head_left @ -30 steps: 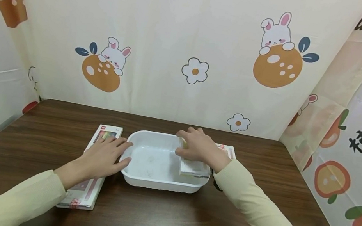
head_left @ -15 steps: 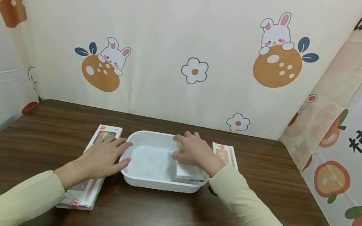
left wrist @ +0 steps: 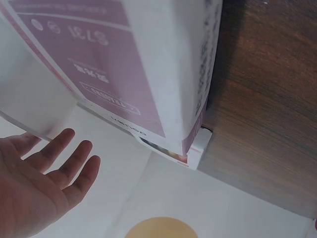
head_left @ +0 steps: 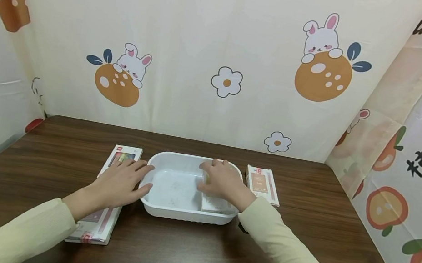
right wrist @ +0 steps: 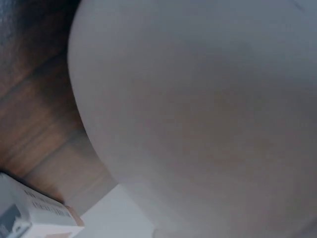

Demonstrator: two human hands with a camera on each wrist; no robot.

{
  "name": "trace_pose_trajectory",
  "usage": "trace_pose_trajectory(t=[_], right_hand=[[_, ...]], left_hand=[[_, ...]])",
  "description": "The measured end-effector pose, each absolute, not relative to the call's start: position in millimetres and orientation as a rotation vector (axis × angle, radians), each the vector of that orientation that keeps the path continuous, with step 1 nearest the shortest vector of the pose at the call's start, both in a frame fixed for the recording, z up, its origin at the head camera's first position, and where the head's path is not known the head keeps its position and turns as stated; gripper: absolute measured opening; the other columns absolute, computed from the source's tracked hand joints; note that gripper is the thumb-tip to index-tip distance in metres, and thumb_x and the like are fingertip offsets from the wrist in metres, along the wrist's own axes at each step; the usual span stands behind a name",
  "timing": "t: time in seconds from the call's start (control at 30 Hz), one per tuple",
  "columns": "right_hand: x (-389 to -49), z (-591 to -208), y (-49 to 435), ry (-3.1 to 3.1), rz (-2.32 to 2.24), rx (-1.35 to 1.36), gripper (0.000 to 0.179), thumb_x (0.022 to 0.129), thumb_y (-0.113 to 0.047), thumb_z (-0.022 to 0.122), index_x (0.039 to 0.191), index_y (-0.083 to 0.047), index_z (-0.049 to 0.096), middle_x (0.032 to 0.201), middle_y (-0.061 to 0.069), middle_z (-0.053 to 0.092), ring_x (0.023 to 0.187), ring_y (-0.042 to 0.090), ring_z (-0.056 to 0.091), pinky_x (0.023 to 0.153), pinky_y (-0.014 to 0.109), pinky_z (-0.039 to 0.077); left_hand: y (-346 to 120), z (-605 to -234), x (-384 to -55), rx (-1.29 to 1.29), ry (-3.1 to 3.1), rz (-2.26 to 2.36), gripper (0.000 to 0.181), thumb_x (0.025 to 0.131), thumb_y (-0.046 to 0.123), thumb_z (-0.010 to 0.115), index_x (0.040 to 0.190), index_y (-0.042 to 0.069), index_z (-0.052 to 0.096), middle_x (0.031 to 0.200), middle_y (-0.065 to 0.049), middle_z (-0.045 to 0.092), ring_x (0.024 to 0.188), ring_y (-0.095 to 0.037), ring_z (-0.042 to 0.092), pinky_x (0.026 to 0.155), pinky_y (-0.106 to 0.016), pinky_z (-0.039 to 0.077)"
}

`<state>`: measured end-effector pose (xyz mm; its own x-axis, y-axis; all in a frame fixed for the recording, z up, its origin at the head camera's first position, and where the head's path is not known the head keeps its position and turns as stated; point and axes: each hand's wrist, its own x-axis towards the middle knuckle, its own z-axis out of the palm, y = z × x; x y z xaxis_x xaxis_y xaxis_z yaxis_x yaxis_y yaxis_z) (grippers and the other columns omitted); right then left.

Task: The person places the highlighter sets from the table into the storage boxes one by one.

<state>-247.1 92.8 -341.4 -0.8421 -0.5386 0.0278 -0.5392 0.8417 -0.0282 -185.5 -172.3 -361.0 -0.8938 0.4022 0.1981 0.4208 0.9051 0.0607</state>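
Note:
My left hand (head_left: pixel 121 184) lies at the left rim of a white plastic tray (head_left: pixel 185 215), its fingers loosely spread and touching the edge. In the left wrist view the same hand (left wrist: pixel 42 181) shows its fingers extended at the tray wall. My right hand (head_left: pixel 223 182) reaches into the tray's right end and grips a small white box (head_left: pixel 212 204) from above; the hand covers most of the box. A blurred pale surface fills most of the right wrist view, and my right fingers are hidden there.
Left of the tray, under my left forearm, lie flat white boxes, one with a purple panel (left wrist: pixel 99 54). A white box with an orange-brown panel (head_left: pixel 261 183) lies right of the tray. Patterned curtains (head_left: pixel 183 99) stand behind the dark wood table (head_left: pixel 191 257).
My right hand has moved slightly left and towards me, and the white box has lowered into the tray's right end. The box right of the tray is now uncovered. My left hand has stayed put.

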Motion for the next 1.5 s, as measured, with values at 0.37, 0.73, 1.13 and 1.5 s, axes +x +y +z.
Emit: trace_pose_trajectory(t=[0.37, 0.73, 1.13, 1.5], right_hand=[[-247.5, -355.7, 91.5, -3.022, 0.064, 0.834, 0.05, 0.08, -0.044, 0.06, 0.124, -0.022, 0.055, 0.12, 0.011, 0.057, 0.112, 0.036, 0.05, 0.086, 0.048, 0.044], [-248.2, -361.5, 89.8, -3.094, 0.063, 0.807, 0.052, 0.08, -0.047, 0.06, 0.126, -0.023, 0.053, 0.126, 0.01, 0.053, 0.115, 0.031, 0.047, 0.086, 0.047, 0.044], [-246.8, -362.7, 88.0, -3.124, 0.046, 0.807, 0.054, 0.081, -0.046, 0.059, 0.129, -0.022, 0.051, 0.127, 0.013, 0.05, 0.111, 0.031, 0.049, 0.084, 0.047, 0.046], [-244.9, -362.8, 88.5, -3.116, 0.041, 0.815, 0.051, 0.084, -0.047, 0.055, 0.129, -0.023, 0.051, 0.127, 0.014, 0.049, 0.113, 0.033, 0.046, 0.085, 0.048, 0.045]], left_hand=[[-173.1, -361.3, -185.7, -0.63, -2.886, -0.156, 0.052, 0.089, 0.042, 0.048, 0.128, 0.009, 0.052, 0.126, -0.014, 0.054, 0.114, -0.035, 0.05, 0.095, -0.056, 0.036], [-172.7, -360.5, -185.3, -0.629, -2.885, -0.15, 0.051, 0.089, 0.042, 0.048, 0.128, 0.009, 0.052, 0.126, -0.014, 0.054, 0.114, -0.035, 0.05, 0.095, -0.056, 0.036], [-172.6, -360.6, -185.5, -0.629, -2.887, -0.152, 0.052, 0.089, 0.042, 0.049, 0.128, 0.009, 0.052, 0.127, -0.014, 0.054, 0.114, -0.036, 0.05, 0.094, -0.057, 0.037], [-172.6, -360.4, -185.1, -0.622, -2.905, -0.153, 0.053, 0.089, 0.043, 0.048, 0.129, 0.009, 0.051, 0.128, -0.016, 0.053, 0.115, -0.036, 0.049, 0.095, -0.057, 0.036]])
